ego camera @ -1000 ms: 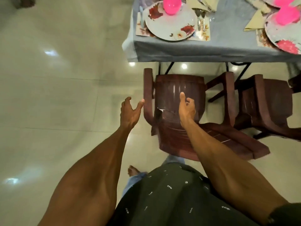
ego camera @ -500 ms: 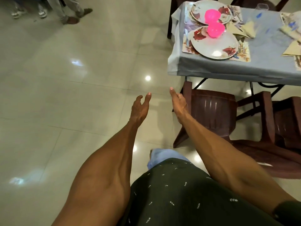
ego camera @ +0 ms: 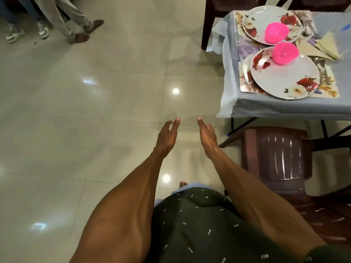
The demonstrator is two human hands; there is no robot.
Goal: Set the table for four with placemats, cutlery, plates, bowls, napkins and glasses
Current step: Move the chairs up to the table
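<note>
reaching empty left hand (ego camera: 167, 136), right hand (ego camera: 207, 135), fingers straight, pointing forward

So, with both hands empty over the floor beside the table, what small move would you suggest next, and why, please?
Probably turn back right toward the table. Left hand and right hand are open and hold nothing, and the near plate juts past the placemat toward the edge, so nudging it inward seems sensible.

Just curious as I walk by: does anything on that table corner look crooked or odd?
The near plate sits skewed on its placemat, overhanging the front edge, and the two settings crowd together, with the pink bowls almost touching. Nothing looks spilled or broken. Both hands are empty.
</note>
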